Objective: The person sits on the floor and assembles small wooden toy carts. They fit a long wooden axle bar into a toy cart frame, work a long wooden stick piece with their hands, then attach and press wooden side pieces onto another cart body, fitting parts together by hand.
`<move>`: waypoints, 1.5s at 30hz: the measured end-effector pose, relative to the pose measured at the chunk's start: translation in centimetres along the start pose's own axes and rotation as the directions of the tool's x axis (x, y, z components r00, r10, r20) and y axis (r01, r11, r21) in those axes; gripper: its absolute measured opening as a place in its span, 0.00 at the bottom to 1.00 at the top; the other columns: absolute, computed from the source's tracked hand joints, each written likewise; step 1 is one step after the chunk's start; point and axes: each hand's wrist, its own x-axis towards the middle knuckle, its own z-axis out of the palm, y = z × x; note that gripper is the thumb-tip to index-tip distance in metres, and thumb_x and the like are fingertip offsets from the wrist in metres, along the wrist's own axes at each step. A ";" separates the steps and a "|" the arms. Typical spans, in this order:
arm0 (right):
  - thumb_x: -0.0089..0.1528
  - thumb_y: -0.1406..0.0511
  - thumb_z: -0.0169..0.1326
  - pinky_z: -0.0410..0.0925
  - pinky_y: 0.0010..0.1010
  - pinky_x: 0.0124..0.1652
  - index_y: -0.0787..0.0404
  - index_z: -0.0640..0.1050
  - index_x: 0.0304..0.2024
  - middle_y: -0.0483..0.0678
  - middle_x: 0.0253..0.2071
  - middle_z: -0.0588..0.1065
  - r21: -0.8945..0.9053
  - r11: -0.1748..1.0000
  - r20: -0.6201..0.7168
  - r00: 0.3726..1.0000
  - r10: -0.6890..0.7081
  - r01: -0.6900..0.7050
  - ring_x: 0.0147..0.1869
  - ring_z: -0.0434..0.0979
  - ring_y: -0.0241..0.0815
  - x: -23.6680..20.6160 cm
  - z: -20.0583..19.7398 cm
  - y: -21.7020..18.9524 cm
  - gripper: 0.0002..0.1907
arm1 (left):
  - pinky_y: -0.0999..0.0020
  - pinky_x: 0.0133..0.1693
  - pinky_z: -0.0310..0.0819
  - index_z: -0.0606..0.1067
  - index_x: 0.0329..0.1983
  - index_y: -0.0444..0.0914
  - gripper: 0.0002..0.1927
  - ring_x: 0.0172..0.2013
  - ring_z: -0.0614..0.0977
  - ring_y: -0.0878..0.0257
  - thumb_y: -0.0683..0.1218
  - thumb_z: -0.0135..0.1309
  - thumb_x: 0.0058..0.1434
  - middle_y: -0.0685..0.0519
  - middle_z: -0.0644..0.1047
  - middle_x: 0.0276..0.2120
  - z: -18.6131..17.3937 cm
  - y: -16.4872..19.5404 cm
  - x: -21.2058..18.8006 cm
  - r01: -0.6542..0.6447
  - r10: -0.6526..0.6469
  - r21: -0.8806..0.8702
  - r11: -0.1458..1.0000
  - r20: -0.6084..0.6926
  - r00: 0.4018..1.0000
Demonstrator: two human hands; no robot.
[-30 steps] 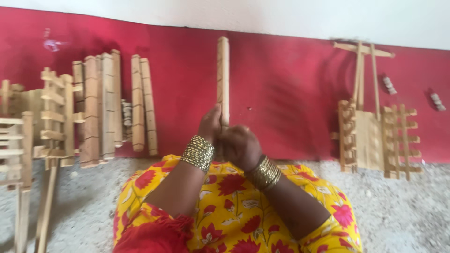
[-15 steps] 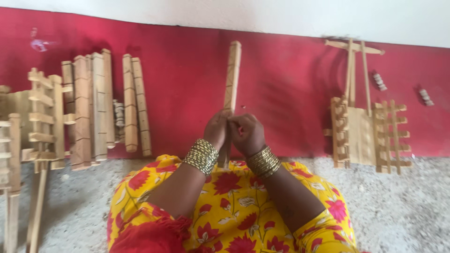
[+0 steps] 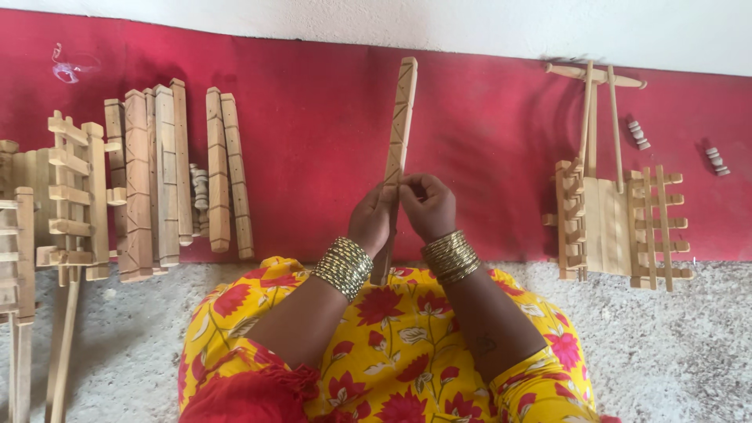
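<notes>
Hands: left hand [image 3: 374, 219] and right hand [image 3: 429, 205] both grasp one notched wooden stick [image 3: 399, 141], pointing toward twelve o'clock over red cloth [image 3: 313, 141]. Two small spools [image 3: 638, 134] lie at two o'clock.

I see open red cloth [image 3: 313, 141] either side of the upright wooden stick [image 3: 399, 133]; stacked wooden bars [image 3: 164, 172] block the left edge, a wooden frame [image 3: 611, 219] the right.

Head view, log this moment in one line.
left hand: grips long notched wooden stick | right hand: pinches same stick | stick: tilted, over red mat
</notes>
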 end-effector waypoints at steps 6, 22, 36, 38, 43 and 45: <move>0.61 0.67 0.61 0.75 0.24 0.35 0.66 0.82 0.39 0.47 0.32 0.83 -0.007 0.999 -0.003 0.999 0.044 -0.044 0.34 0.83 0.32 0.4 0.0 1.3 0.07 | 0.66 0.53 0.74 0.74 0.63 0.40 0.24 0.49 0.81 0.63 0.57 0.37 0.75 0.50 0.80 0.48 -0.5 -1.0 0.3 -0.087 0.088 0.099 0.991 -0.009 0.996; 0.58 0.69 0.59 0.76 0.27 0.33 0.59 0.83 0.37 0.48 0.34 0.80 -0.165 0.943 0.166 0.951 -0.263 0.289 0.34 0.82 0.39 -2.6 0.7 -5.6 0.05 | 0.69 0.45 0.78 0.75 0.57 0.39 0.24 0.41 0.80 0.68 0.58 0.38 0.72 0.53 0.79 0.41 -2.4 -1.3 2.0 0.028 -0.051 -0.129 0.991 -0.175 0.983; 0.59 0.69 0.58 0.74 0.33 0.35 0.61 0.83 0.38 0.50 0.34 0.79 -0.186 0.926 0.258 0.925 -0.278 0.330 0.34 0.81 0.44 -2.7 -0.2 -5.9 0.06 | 0.66 0.44 0.75 0.77 0.52 0.37 0.24 0.38 0.78 0.64 0.58 0.38 0.73 0.52 0.78 0.37 -2.7 -0.2 1.9 0.084 -0.116 -0.158 0.984 -0.206 0.972; 0.59 0.70 0.57 0.75 0.32 0.35 0.61 0.83 0.39 0.50 0.35 0.80 -0.181 0.926 0.256 0.925 -0.282 0.332 0.35 0.82 0.45 -2.6 -0.3 -6.0 0.06 | 0.65 0.45 0.74 0.77 0.53 0.37 0.24 0.39 0.78 0.64 0.58 0.38 0.73 0.52 0.78 0.38 -2.6 0.1 1.6 0.047 -0.077 -0.142 0.989 -0.210 0.975; 0.59 0.69 0.59 0.75 0.33 0.36 0.61 0.83 0.39 0.51 0.36 0.80 -0.216 0.920 0.266 0.926 -0.268 0.328 0.37 0.82 0.46 -2.8 -0.3 -6.5 0.06 | 0.71 0.47 0.74 0.77 0.54 0.38 0.24 0.43 0.81 0.68 0.57 0.38 0.72 0.55 0.81 0.41 -2.7 0.6 1.6 -0.037 -0.001 -0.154 0.987 -0.242 0.970; 0.60 0.70 0.58 0.75 0.35 0.39 0.62 0.82 0.40 0.52 0.37 0.80 -0.209 0.877 0.264 0.888 -0.375 0.432 0.39 0.82 0.48 -3.0 -0.3 -6.6 0.06 | 0.70 0.44 0.75 0.77 0.55 0.39 0.24 0.39 0.79 0.67 0.57 0.37 0.72 0.55 0.79 0.38 -2.7 0.6 1.6 0.016 -0.048 -0.141 0.990 -0.227 0.973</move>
